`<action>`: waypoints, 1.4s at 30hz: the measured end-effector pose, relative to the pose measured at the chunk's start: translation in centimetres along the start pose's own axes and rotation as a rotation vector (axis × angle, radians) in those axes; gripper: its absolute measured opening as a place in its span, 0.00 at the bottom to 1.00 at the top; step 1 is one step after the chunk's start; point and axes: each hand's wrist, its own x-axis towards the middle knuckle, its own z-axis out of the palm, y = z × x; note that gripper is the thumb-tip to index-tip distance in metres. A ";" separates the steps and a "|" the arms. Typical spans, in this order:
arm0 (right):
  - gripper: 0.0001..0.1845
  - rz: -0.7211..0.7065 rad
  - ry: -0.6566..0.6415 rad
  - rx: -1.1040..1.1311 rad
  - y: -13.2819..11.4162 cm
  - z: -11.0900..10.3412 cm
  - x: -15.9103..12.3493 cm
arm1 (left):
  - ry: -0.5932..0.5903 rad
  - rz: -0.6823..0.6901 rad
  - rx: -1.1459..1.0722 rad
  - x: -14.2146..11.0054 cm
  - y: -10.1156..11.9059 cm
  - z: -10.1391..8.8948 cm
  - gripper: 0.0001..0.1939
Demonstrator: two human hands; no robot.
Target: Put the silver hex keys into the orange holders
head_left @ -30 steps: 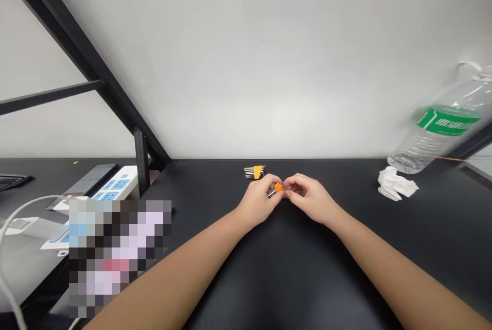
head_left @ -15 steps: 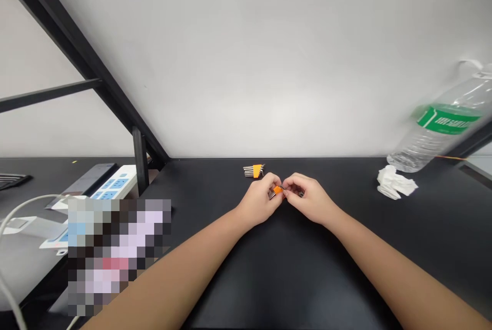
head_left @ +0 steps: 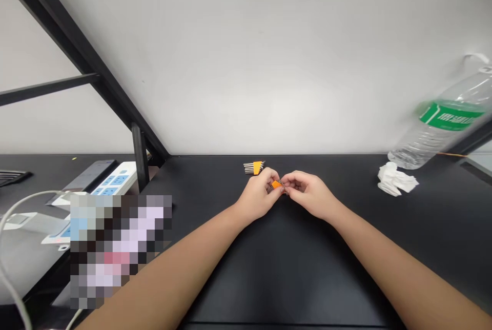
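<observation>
My left hand (head_left: 258,198) is closed around a hex key set (head_left: 276,184) in an orange holder. Metal keys stick out of its left side between the thumb and fingers. The fingertips of my right hand (head_left: 311,194) pinch at the right end of this holder, where the bent key ends sit. What exactly lies between those fingertips is mostly hidden. Just beyond my left hand, a second hex key set (head_left: 257,167) with an orange holder rests on the black table (head_left: 292,268), its long keys towards the left.
On the right stand a large clear bottle (head_left: 442,125) with a green label and a crumpled white tissue (head_left: 395,179). To the left are a black metal frame (head_left: 140,158), a white power strip (head_left: 119,181) and a pale cable (head_left: 11,294). A white wall (head_left: 269,63) closes the back.
Metal showing behind my right fingers is out of sight now. The right fingertips press closer against the orange holder in my left hand. The view has shifted slightly.
</observation>
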 end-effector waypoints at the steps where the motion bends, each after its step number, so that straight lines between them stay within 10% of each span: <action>1: 0.09 -0.009 0.005 -0.019 0.0 0.0 0.0 | -0.005 -0.001 0.004 0.0 0.0 0.0 0.06; 18: 0.10 0.093 0.086 -0.205 -0.3 0.4 0.0 | -0.108 0.153 0.262 -0.3 0.7 -0.5 0.07; 31: 0.07 0.069 0.060 -0.654 2.8 -4.1 0.7 | -0.020 0.091 0.243 0.1 -0.2 -1.0 0.04; 42: 0.06 -0.067 0.041 -0.445 0.8 -2.4 0.0 | -0.025 0.085 0.185 -0.1 -0.2 -0.7 0.09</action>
